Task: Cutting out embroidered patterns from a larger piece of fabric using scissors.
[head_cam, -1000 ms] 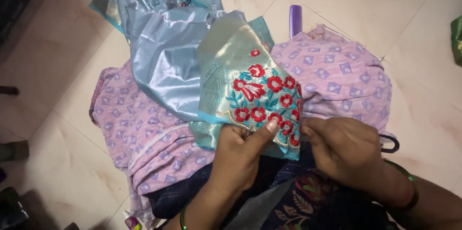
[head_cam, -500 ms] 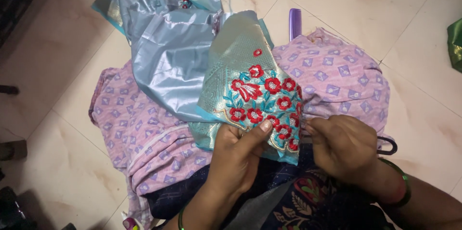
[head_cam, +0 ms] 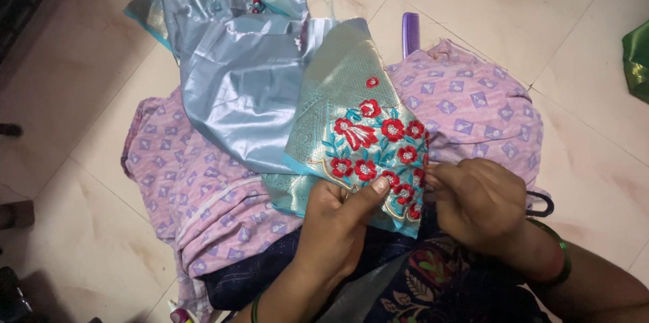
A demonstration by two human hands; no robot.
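Since the earlier frame: little has shifted — both hands have stayed on the embroidered piece, its flowered corner drawn slightly closer to my lap. Item one, embroidered teal fabric [head_cam: 368, 137], red flowers with blue leaves, lying over the pale blue satin cloth [head_cam: 236, 73] and the lilac printed garment [head_cam: 466, 103], its lower edge at my fingers. Item two, my left hand [head_cam: 338, 228], clenched on the fabric's lower edge, thumb pressed flat on top just beside a red flower. Item three, my right hand [head_cam: 476, 201], fingertips pinched together at the fabric's right edge, touching it; whether something fine is held in the pinch I cannot tell. Green bangle [head_cam: 561, 262] on the right wrist. Item four, purple comb [head_cam: 410, 32], on the tiled floor [head_cam: 527, 5] at the lilac garment's upper edge — well apart from both hands. Dark patterned cloth [head_cam: 439, 282] covers my lap beneath the hands.
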